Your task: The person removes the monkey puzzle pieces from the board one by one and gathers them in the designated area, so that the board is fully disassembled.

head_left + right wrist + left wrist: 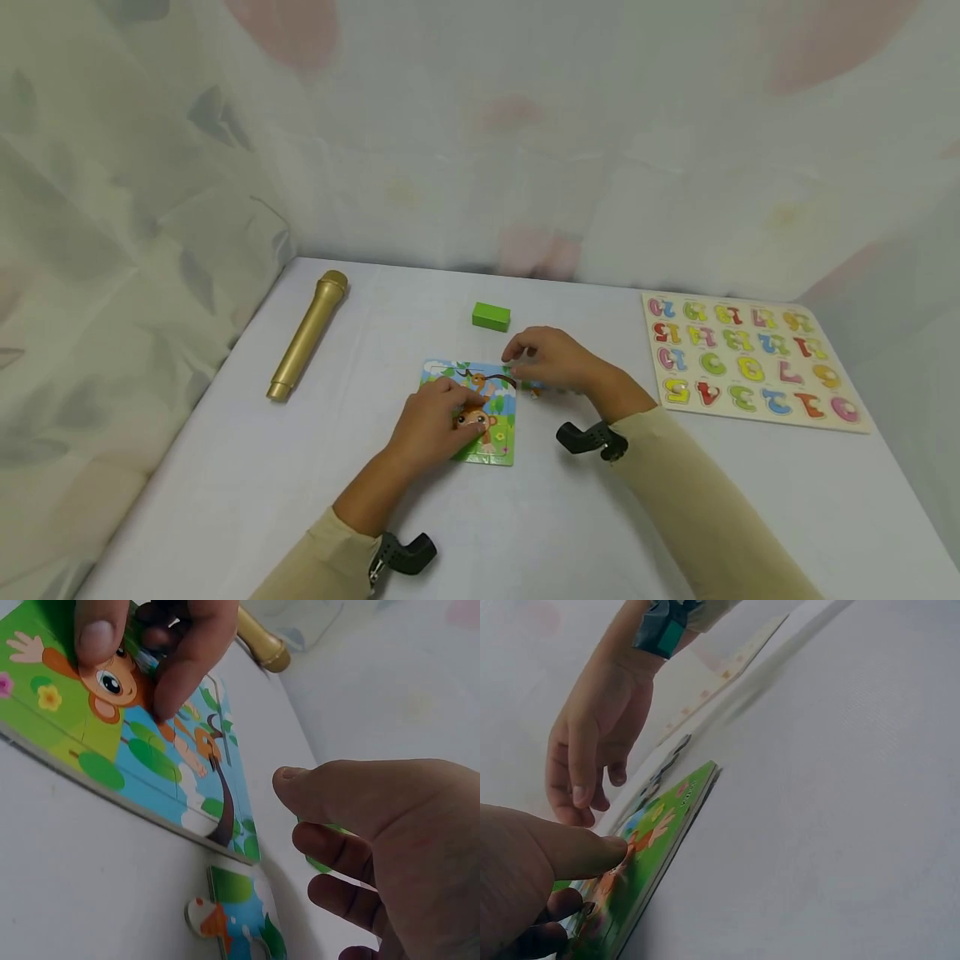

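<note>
A square jigsaw puzzle (501, 433) with a cartoon monkey on a green and blue ground lies flat on the table. My left hand (431, 421) rests on its left part, thumb and fingertips touching the monkey picture, as the right wrist view also shows. Over the puzzle's far right corner hovers my right hand (555, 362), fingers loosely bent and nothing between them. Below it, a loose jigsaw piece (238, 904) in green, blue and orange lies beside the board's right edge. In the head view that piece is partly hidden by the right hand.
Behind the puzzle sits a green block (491, 317). A gold toy microphone (307, 337) lies at the left. On the right is a wooden number board (761, 362) with coloured numerals. Patterned cloth (420, 142) hangs behind the white table (300, 467).
</note>
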The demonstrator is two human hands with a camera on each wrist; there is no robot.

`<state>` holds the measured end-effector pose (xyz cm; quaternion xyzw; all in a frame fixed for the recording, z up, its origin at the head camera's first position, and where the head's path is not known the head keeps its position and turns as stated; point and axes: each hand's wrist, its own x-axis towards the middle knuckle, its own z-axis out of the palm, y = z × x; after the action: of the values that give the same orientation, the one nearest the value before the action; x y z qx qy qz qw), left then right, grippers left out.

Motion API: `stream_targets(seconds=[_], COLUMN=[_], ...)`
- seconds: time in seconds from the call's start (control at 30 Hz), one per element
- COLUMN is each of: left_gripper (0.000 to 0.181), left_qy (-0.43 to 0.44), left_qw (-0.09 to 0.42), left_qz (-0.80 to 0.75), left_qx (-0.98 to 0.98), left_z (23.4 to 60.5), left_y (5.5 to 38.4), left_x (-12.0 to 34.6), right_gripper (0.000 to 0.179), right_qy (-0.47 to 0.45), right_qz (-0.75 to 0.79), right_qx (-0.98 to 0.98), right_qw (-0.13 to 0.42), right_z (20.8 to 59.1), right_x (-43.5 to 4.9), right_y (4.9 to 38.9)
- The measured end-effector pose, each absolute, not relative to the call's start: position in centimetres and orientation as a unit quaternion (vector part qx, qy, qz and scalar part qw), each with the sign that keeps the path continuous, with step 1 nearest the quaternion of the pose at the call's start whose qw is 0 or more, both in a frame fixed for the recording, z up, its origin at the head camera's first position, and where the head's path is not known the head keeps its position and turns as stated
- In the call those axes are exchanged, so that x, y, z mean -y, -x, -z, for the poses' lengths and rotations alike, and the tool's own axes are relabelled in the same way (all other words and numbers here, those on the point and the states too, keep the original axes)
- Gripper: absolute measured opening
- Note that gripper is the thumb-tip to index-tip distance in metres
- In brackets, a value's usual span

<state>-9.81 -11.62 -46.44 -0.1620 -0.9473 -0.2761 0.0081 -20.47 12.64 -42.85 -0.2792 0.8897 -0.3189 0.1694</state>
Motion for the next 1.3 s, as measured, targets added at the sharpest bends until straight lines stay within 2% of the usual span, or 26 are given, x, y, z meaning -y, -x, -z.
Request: stream_targets(seconds=[0.4,0.87,1.3], left_gripper=[0.034,0.034,0.03], left_qy=[0.159,0.159,0.162], left_qw=[0.011,0.003,-0.011], left_qz=[0.267,0.254,0.251], left_qx=[0.95,0.954,0.954], left_z=[46.5,46.3,46.3], left_y=[9.8,9.7,9.9], left_x=[11.5,11.3,11.4], right_gripper=[0.019,0.017,0.016], right_qy=[0.295,0.331,0.327], right_qz=[0.32,0.327,0.27], right_qx=[-0.881,-0.868,-0.887], right_qw=[0.185,0.173,0.183], right_z=[43.2,44.3,44.6], right_x=[-10.8,-10.0,-9.3], right_y=[20.6,20.5,20.3])
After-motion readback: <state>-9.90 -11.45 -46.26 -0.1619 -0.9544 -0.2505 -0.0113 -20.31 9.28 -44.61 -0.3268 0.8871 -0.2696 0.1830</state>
